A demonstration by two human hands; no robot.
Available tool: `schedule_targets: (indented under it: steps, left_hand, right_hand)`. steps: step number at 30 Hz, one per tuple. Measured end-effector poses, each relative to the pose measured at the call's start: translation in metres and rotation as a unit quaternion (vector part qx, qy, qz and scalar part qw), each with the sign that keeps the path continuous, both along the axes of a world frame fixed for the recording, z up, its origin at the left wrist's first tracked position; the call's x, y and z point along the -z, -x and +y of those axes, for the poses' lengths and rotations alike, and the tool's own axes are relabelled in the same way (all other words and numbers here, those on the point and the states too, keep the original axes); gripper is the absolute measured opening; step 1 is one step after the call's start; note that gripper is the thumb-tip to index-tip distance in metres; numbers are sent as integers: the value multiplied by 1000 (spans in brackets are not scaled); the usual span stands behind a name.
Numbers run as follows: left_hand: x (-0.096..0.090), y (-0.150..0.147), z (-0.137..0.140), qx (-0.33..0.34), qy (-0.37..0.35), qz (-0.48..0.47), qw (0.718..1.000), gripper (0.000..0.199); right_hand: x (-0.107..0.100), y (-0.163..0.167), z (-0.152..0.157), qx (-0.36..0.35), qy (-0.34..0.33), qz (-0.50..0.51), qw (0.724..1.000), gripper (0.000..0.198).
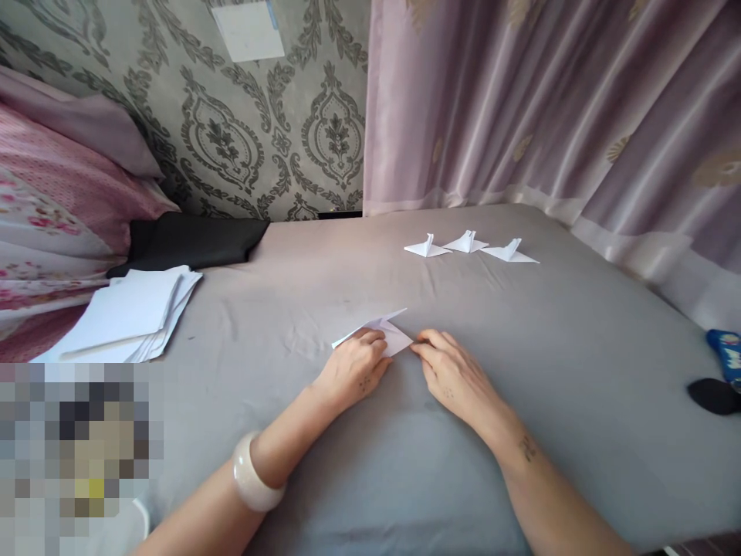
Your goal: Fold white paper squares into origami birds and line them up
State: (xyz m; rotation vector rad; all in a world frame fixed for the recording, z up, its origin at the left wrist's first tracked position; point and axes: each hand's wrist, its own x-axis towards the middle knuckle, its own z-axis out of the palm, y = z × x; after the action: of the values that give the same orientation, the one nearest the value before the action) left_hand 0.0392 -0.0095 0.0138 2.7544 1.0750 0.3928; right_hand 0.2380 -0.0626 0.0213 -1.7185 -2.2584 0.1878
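A partly folded sheet of white paper (398,341) lies on the grey cloth in front of me, one flap raised at its far side. My left hand (360,357) is closed on its left part, with fingers over the fold and the thumb near the front edge. At the paper's right corner, my right hand (448,361) pinches the tip between thumb and fingers. Farther back stand three folded white paper figures in a row: a left one (428,247), a middle one (468,242) and a right one (512,252).
A stack of white paper (124,309) lies at the left, beside a folded black cloth (197,238). Curtains (475,100) hang along the back right. A blue item (723,351) and a black object (713,395) sit at the right edge. The lower left corner is blurred out.
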Motion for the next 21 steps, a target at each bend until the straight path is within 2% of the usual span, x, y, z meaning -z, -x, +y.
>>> schedule_targets:
  steps: [6,11,14,18,21]
  left_hand:
    - [-7,-8,-12,-21,-20,77,997,16]
    - [-14,-3,-19,-39,24,80,996,11]
    - [-12,2,-19,-37,42,83,995,16]
    - [-7,2,-18,-33,19,84,996,16]
    - [-4,0,-18,-33,2,96,995,14]
  right_hand:
    - [2,1,1,49,-3,15,999,30]
    - [-1,4,1,45,2,31,999,29]
    - [0,6,1,25,1,43,999,29]
    - [5,8,2,36,-3,55,998,20]
    - [7,9,3,34,-13,47,998,20]
